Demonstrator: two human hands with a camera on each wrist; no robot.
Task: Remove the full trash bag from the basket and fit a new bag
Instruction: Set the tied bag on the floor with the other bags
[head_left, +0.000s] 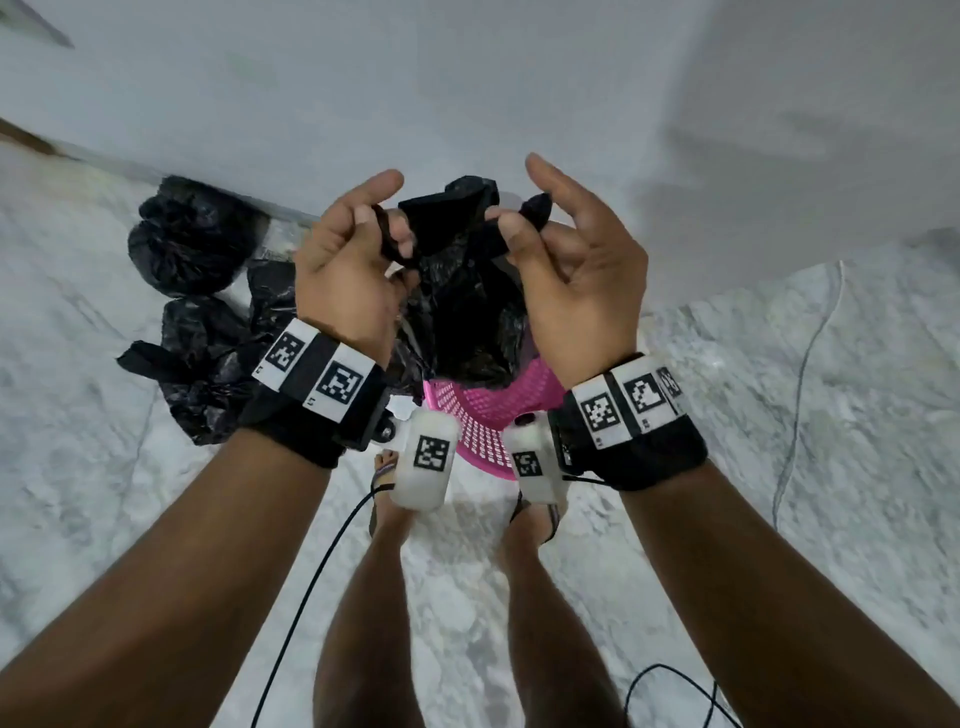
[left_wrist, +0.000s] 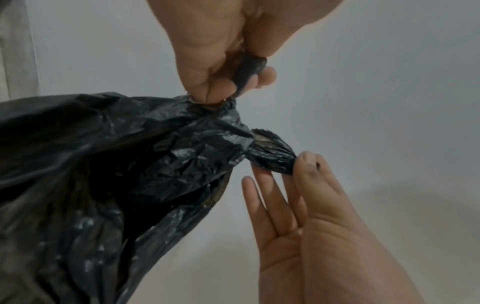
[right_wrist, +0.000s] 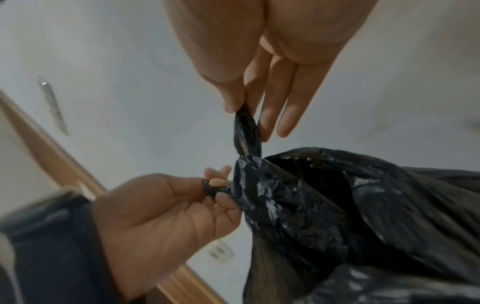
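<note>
both hands up over the pink basket (head_left: 483, 410), working a black trash bag (head_left: 462, 306) that hangs from them with its lower end at or inside the basket mouth. left hand (head_left: 345, 270) has its fingers (left_wrist: 262, 77) curled round one twisted ear of the bag's top edge, thumb raised free. right hand (head_left: 574, 280) pinches the other twisted ear between thumb and a fingertip, the remaining fingers (right_wrist: 281, 111) straight and spread out of the way. the two ears are held apart at the same height, so the plastic between them bunches into a loose neck; reads like either tying off the top or pulling the mouth open, can't tell which from this alone. the bag looks slack and crumpled rather than bulging, so probably the new bag being opened to fit, but that's a guess.

on the marble floor (head_left: 779, 441), just left of the basket and near the wall (head_left: 467, 78), lie tied black bags (head_left: 192, 244) and a looser crumpled one, likely parked there to keep the basket free. wrist bands with printed markers on both arms, cables trailing on the floor, sandalled feet right behind the basket.

next move by judgement: spread the ears wider and lower the rim over the basket edge; thin plastic could tear or slip from the light right-hand pinch.
</note>
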